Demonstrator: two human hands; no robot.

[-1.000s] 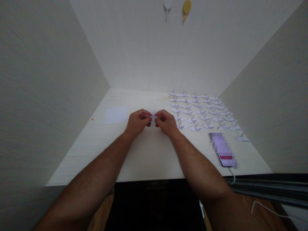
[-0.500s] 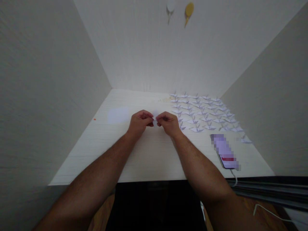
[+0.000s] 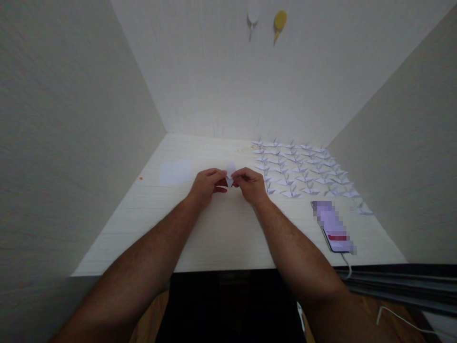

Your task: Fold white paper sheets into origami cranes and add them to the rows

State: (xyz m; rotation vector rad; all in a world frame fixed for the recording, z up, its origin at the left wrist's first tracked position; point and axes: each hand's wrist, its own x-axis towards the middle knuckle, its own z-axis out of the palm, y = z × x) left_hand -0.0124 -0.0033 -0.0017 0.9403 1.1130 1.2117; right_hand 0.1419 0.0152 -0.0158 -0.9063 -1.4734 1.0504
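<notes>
A small pale-lilac piece of folded paper [image 3: 230, 172] is pinched between my left hand [image 3: 206, 185] and my right hand [image 3: 251, 184], just above the middle of the white table [image 3: 221, 228]. Its tip sticks up between my fingertips; the lower part is hidden by my fingers. Several finished paper cranes [image 3: 300, 169] of the same colour stand in rows on the table to the right of my right hand. A flat square paper sheet [image 3: 174, 172] lies to the left of my left hand.
A phone [image 3: 332, 226] with a lit screen lies at the table's right front, a white cable running off its near end. Pale walls close in the table on three sides. Two small hooks [image 3: 266, 20], one white and one yellow, hang on the back wall.
My hands stay together at the table's middle while the fingers work the fold; the paper's tip now stands up higher between them.
</notes>
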